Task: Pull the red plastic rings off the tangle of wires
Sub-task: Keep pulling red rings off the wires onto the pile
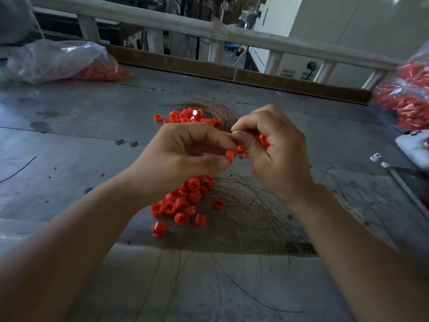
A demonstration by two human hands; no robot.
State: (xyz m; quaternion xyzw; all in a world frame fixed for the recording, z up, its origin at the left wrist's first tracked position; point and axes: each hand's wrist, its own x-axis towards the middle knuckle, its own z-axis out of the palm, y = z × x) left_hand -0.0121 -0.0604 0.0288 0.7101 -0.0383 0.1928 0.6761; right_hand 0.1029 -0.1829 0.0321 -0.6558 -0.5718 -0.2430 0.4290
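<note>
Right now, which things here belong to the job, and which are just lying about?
In use: left hand pinching a red ring; right hand gripping the wires; loose rings.
Lying about: left plastic bag, right plastic bag, white device.

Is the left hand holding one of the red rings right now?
Yes, the left hand pinches a red ring between thumb and fingers, right beside the right hand, whose curled fingers hold more red rings.

hands: two, left hand [183, 156], right hand [276, 154]
red rings [185, 201]: dozens, too many to count
wire tangles [243, 205]: two
clear bags of rings [58, 61]: two
small white pieces [375, 157]: three
</note>
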